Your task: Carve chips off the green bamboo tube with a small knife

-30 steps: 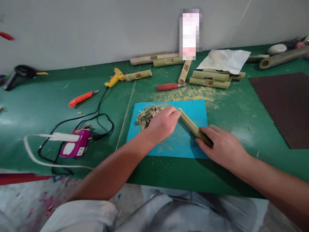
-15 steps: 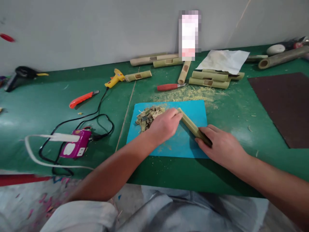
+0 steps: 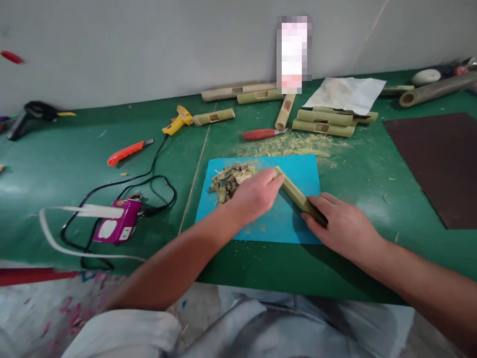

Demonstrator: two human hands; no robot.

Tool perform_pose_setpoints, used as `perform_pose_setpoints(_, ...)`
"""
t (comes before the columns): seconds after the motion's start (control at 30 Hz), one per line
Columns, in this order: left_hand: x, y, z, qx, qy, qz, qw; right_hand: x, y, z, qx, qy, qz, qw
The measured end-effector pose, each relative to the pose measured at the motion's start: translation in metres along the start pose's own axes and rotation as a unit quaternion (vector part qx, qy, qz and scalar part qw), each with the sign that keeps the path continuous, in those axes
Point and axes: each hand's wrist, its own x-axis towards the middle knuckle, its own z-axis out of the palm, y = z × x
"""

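A pale green bamboo tube [image 3: 296, 193] lies slanted over a blue sheet [image 3: 261, 223], its far end up and to the left. My left hand [image 3: 261, 190] is closed, its fingertips pinching at that far end. Around the darker near end, the fingers of my right hand [image 3: 337, 219] are wrapped. A pile of bamboo chips [image 3: 227, 183] sits on the sheet, just left of my left hand and partly hidden by it. Whether a small piece is also between the left fingers, I cannot make out.
Behind the sheet lie a red-handled knife [image 3: 263, 134], sawdust [image 3: 298, 145] and several notched bamboo tubes [image 3: 322, 128]. To the left are a yellow glue gun [image 3: 179, 121], an orange cutter [image 3: 129, 152] and a purple power adapter [image 3: 117, 223] with cables. A dark brown board [image 3: 436, 159] lies right.
My left hand has shifted very slightly to the right at the tube's far end. My right hand and the tube look the same.
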Motion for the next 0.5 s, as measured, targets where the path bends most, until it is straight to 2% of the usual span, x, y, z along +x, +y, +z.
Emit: perform_pose_setpoints(0.5, 0.0006, -0.0008, -0.0008, -0.023, -0.007, -0.012, 1.0, 0.0, 0.0006, -0.0005, -0.003, -0.006, 0.009, 1.0)
